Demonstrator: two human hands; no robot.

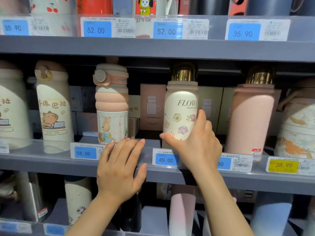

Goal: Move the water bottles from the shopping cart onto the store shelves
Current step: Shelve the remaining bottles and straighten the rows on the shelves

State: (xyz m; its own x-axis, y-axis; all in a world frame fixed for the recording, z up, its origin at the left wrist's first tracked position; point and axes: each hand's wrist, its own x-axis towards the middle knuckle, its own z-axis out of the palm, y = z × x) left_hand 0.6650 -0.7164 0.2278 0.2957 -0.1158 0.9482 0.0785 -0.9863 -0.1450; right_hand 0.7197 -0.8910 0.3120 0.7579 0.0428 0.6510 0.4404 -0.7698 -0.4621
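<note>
A cream flower-print bottle [179,113] with a gold cap stands upright on the middle shelf [51,160]. My right hand [196,143] grips its lower part, thumb on the left side and fingers round the right. My left hand [119,167] hovers open in front of the shelf edge, fingers straight, just right of a peach-and-cream rabbit bottle [111,106]. The fingertips are close to that bottle's base; whether they touch it I cannot tell. No shopping cart is in view.
A capybara bottle [54,106] stands left, a pink bottle [252,116] with a gold cap right. Pink boxes [152,106] stand behind. Price tags [85,153] line the clear shelf rails. More bottles fill the shelves above and below.
</note>
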